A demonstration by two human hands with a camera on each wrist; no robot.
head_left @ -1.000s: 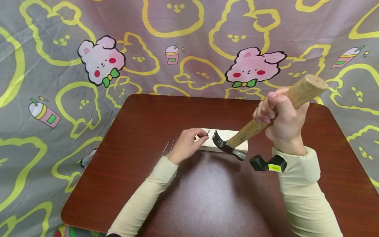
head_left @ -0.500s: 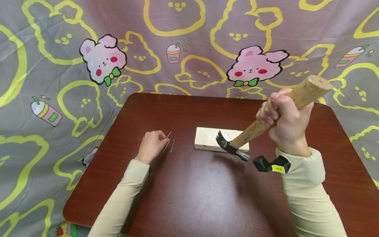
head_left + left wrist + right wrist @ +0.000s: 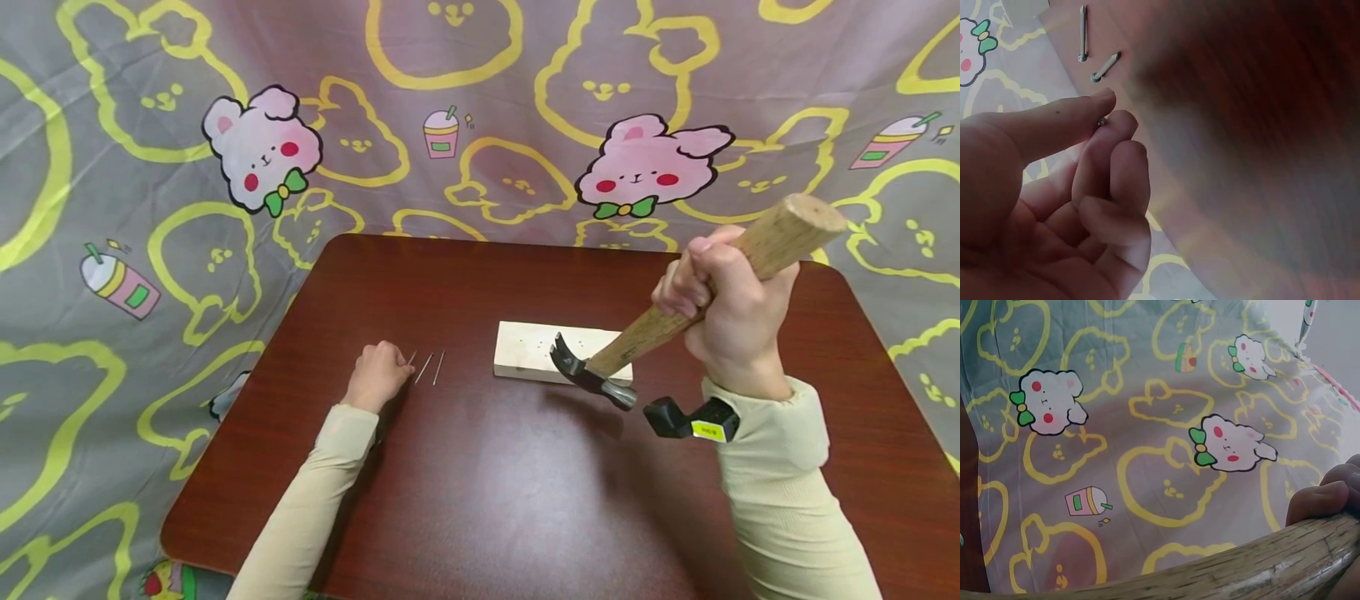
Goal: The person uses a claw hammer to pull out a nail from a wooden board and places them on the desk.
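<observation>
My left hand [image 3: 377, 375] is low over the left part of the table. Its thumb and index finger pinch a nail [image 3: 1102, 122]; only a small end shows between the fingertips in the left wrist view. Just right of that hand lie two more nails, the nearer nail [image 3: 423, 368] and the farther nail [image 3: 439, 367], roughly side by side. My right hand [image 3: 738, 321] grips the wooden handle of a claw hammer [image 3: 645, 339], its butt pointing up. The hammer's head hangs in front of a pale wooden block [image 3: 517, 343], hiding part of it. Small dark dots mark the block's top.
The dark red-brown table [image 3: 465, 467] has rounded corners. A patterned cloth [image 3: 480, 108] with cartoon rabbits hangs behind it and along the sides. A black wrist camera [image 3: 693, 418] sits on my right sleeve.
My left hand has moved left from the block to beside the loose nails, carrying the nail from there, then slightly down. My right hand still holds the hammer, nearly unmoved.
</observation>
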